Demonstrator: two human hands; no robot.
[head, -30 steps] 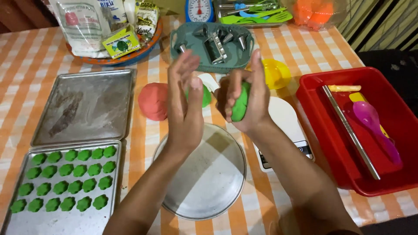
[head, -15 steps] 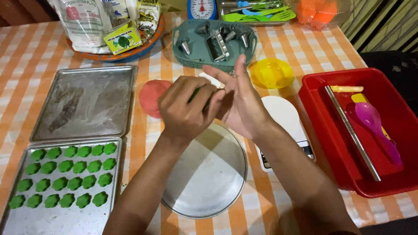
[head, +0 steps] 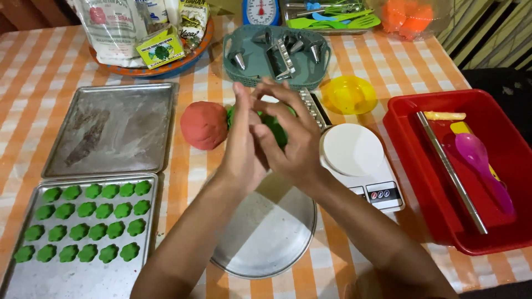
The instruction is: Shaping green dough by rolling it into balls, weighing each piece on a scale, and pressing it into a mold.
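At far left I see a rectangular metal baking tray (head: 83, 279) carrying rows of small green flower-shaped dough pieces (head: 88, 230), and above it a second, bare metal tray (head: 113, 130) dusted with flour. Next comes a round ball of reddish-pink dough (head: 204, 125) on the orange checked tablecloth (head: 33, 83). At centre my left hand (head: 242, 147) and right hand (head: 291, 141) are pressed together, palms closed around a lump of green dough (head: 275, 128) that shows only as a sliver between the fingers. A second ago the palms stood apart with the lump plainly visible; now they are clasped and crossed, so I judge the dough is being rolled into shape. Below them sits a round metal pan (head: 266, 238). Further right are a white kitchen scale (head: 360, 160), a small yellow bowl (head: 348, 95) and a red plastic tub (head: 421, 182) holding a purple spoon (head: 479, 160).
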